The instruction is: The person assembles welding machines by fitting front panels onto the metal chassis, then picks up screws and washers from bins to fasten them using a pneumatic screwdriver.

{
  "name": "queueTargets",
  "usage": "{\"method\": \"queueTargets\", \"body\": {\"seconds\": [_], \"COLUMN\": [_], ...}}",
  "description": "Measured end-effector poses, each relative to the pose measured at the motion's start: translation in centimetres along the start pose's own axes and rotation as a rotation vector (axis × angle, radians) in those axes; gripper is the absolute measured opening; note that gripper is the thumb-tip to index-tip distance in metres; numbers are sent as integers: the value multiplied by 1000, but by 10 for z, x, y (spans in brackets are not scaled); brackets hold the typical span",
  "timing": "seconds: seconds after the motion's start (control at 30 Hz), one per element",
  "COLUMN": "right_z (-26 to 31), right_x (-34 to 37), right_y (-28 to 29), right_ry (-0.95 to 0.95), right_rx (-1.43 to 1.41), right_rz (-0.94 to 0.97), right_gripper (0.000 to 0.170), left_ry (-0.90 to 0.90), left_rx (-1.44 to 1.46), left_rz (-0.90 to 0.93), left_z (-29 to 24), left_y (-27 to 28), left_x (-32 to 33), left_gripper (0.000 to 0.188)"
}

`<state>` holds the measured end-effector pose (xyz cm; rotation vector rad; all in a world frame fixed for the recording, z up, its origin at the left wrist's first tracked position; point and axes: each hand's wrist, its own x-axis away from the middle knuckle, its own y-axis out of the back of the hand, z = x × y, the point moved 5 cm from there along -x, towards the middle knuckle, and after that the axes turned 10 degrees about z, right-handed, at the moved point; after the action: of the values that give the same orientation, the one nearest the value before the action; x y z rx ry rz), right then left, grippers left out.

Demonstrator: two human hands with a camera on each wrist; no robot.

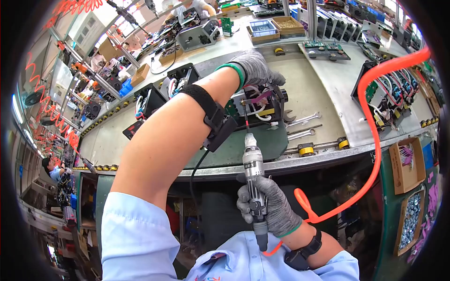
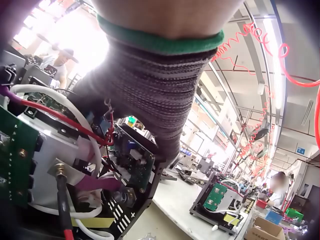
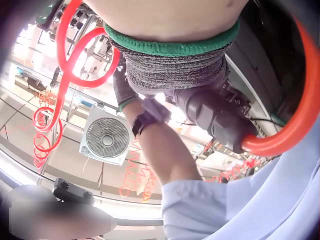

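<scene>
My right hand (image 1: 276,208), in a grey knit glove, grips an air screwdriver (image 1: 254,171) that points away from me. Its long bit (image 2: 64,205) meets a bolt on a metal tab of an electronic unit (image 1: 258,100), which carries green boards, white and red cables and a purple strip (image 1: 260,97). My gloved left hand (image 1: 255,70) arches over the unit's far side and holds its black frame; some fingertips are hidden behind it. In the right wrist view, the orange air hose (image 3: 280,140) runs into the tool's tail.
Several wrenches (image 1: 302,121) lie right of the unit. Similar units (image 1: 150,100) stand left, another (image 1: 384,93) right. The orange hose (image 1: 370,117) loops across the right side. Cartons of washers (image 1: 410,222) and purple parts (image 1: 407,157) stand lower right. Yellow rollers (image 1: 306,150) line the bench edge.
</scene>
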<state>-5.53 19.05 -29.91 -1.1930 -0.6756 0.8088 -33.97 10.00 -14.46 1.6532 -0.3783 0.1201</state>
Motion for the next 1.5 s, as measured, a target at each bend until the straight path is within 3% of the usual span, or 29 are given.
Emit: {"method": "queueTargets", "body": {"seconds": [0.1, 0.37, 0.77, 0.97, 1.07, 1.1, 1.17, 1.23, 1.3, 1.37, 1.43, 1.5], "right_z": [4, 9, 16, 24, 24, 23, 24, 25, 26, 28, 27, 19], "right_x": [-4, -10, -9, -5, -5, -5, -6, -5, -6, -1, 9, 22], "right_y": [-29, -29, -31, -31, -30, -27, -24, -24, -23, -26, -29, -17], "right_ry": [65, 52, 23, -4, 3, 3, 3, -16, -55, -9, -35, -71], "right_rx": [-111, -55, -108, 14, 41, -11, -52, -107, -105, -2, 90, 101], "right_rz": [70, -13, 0, -61, -57, -12, 38, 74, 105, 56, 42, 29], "right_gripper": [53, 46, 48, 44, 46, 47, 47, 47, 46, 55, 61, 66], "left_ry": [-19, 32, 31, 13, -161, -155, -92, -48, 185, 186, 185, 230], "left_rx": [37, 66, 76, 79, 123, 126, 243, 240, 327, -103, 57, 152], "left_rz": [28, 38, 24, 36, -124, -134, -399, -515, -231, -239, -175, -243], "left_z": [1, 3, 2, 4, 23, 28, 40, 58, 59, 83, 86, 94], "left_y": [-2, 1, 4, 7, 3, 9, 35, 41, 37, 12, -8, -11], "left_x": [-1, 5, 11, 15, 7, 20, 77, 126, 174, 180, 184, 172], "left_gripper": [77, 92, 93, 106, 94, 94, 76, 64, 57, 55, 53, 52]}}
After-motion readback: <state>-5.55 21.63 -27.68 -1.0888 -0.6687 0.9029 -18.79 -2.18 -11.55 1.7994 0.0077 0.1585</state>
